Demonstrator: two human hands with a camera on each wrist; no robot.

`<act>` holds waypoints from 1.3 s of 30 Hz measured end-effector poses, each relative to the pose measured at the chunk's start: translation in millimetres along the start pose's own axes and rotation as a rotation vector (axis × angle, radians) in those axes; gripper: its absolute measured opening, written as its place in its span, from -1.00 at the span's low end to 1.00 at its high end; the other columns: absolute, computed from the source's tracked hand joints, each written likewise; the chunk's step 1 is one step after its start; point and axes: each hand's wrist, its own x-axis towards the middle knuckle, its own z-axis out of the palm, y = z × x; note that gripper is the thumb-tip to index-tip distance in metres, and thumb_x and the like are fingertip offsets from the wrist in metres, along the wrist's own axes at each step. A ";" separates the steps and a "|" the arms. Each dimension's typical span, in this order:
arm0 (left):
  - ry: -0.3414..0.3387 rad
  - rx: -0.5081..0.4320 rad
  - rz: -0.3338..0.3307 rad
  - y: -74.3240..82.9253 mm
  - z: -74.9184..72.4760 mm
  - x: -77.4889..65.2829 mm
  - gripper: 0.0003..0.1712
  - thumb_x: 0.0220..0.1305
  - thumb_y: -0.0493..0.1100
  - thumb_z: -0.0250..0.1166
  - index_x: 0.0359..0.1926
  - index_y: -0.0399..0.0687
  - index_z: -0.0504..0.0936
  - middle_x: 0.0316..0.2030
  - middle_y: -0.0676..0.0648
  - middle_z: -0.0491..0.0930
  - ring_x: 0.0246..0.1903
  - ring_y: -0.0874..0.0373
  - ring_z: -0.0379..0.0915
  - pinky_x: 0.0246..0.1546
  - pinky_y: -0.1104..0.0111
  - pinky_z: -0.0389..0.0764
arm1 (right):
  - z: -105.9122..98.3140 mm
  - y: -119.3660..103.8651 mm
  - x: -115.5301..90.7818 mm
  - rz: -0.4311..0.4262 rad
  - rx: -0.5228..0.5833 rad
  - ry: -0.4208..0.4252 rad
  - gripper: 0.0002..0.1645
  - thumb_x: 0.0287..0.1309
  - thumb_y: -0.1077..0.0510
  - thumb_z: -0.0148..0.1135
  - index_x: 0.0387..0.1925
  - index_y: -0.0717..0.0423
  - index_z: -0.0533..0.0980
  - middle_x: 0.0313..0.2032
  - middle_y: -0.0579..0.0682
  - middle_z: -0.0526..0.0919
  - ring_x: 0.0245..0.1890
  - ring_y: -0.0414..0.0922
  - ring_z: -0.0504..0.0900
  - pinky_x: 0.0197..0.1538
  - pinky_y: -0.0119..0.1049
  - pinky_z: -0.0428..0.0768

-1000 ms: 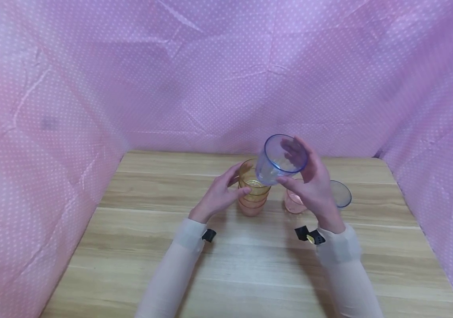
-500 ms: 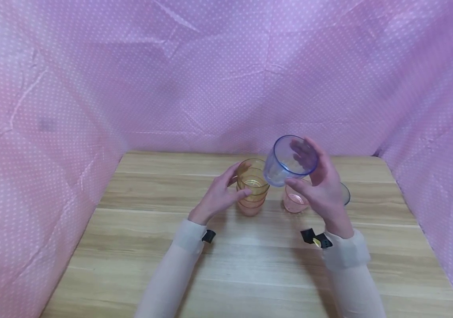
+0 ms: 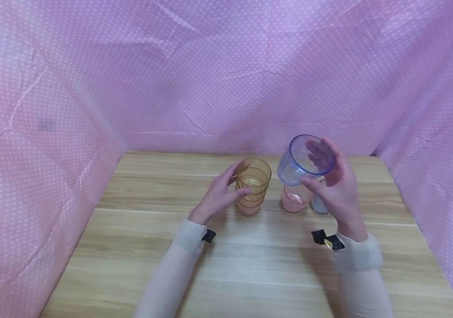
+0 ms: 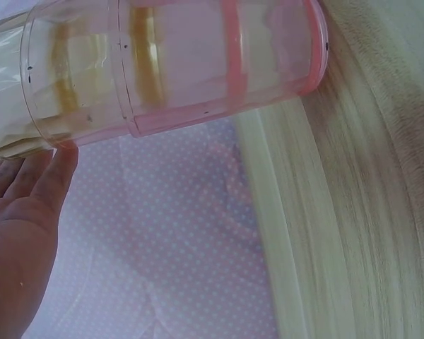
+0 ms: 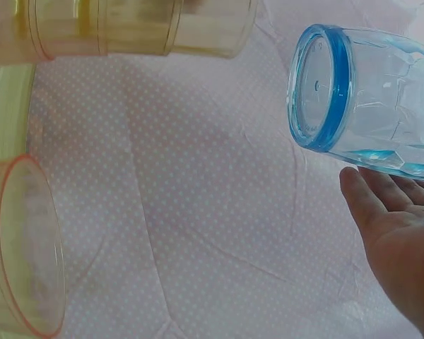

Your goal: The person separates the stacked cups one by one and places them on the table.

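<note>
My left hand (image 3: 221, 198) grips the upper part of a stack of nested clear cups, yellow (image 3: 253, 174) above and pink (image 3: 249, 208) at the bottom. The stack stands upright on the wooden table. In the air to its right, my right hand (image 3: 339, 190) holds a clear blue cup (image 3: 290, 170), tilted with its mouth toward me. The right wrist view shows the thick blue base (image 5: 325, 88) of that cup. Below it a pink cup (image 3: 295, 201) stands on the table, and a bluish clear cup (image 3: 319, 204) beside it is partly hidden by my right hand.
The wooden table (image 3: 226, 274) has its far edge just behind the cups. Pink polka-dot cloth (image 3: 210, 88) hangs at the back and on both sides.
My right hand has moved to the right with the blue cup, away from the stack and over the pink cup. My left hand has stayed on the stack.
</note>
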 end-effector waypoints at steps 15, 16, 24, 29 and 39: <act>-0.006 -0.004 -0.024 0.8 -0.4 0.5 -0.10 0.24 -0.15 0.53 0.54 0.05 0.33 0.46 -0.02 0.40 0.42 0.02 0.34 0.43 0.21 0.41 | -26.6 -9.0 -5.5 0.009 0.011 0.070 0.01 -0.01 0.48 0.56 0.45 0.37 0.26 0.36 0.30 0.47 0.41 0.09 0.44 0.46 -0.17 0.45; -0.006 -0.007 -0.023 0.8 -0.3 0.5 -0.10 0.24 -0.16 0.53 0.54 0.05 0.33 0.46 -0.02 0.40 0.42 0.02 0.34 0.44 0.21 0.41 | -29.0 -9.8 -5.8 0.007 0.010 0.074 0.01 -0.01 0.50 0.55 0.45 0.37 0.26 0.37 0.31 0.46 0.41 0.09 0.44 0.46 -0.17 0.45; -0.003 -0.012 -0.017 0.1 0.4 0.9 -0.12 0.24 -0.14 0.53 0.52 0.05 0.34 0.43 0.00 0.43 0.42 0.06 0.34 0.45 0.20 0.39 | -47.6 -13.8 -6.6 -0.012 0.061 0.103 0.02 -0.06 0.60 0.50 0.45 0.39 0.25 0.35 0.34 0.46 0.40 0.10 0.44 0.45 -0.17 0.45; -0.003 -0.012 -0.032 0.3 0.7 0.0 -0.11 0.24 -0.11 0.53 0.53 0.07 0.33 0.44 0.03 0.42 0.42 0.03 0.33 0.45 0.18 0.38 | -55.5 -15.8 -8.7 -0.002 0.070 0.115 0.01 -0.05 0.64 0.46 0.45 0.38 0.26 0.36 0.32 0.46 0.40 0.10 0.43 0.45 -0.19 0.45; -0.004 -0.018 -0.047 0.5 1.3 -0.4 -0.09 0.24 -0.12 0.53 0.54 0.12 0.32 0.45 0.01 0.40 0.42 -0.04 0.34 0.45 0.17 0.38 | -70.6 -20.7 -14.5 0.040 0.068 0.179 -0.01 -0.05 0.71 0.38 0.43 0.33 0.29 0.33 0.27 0.49 0.39 0.07 0.45 0.43 -0.25 0.46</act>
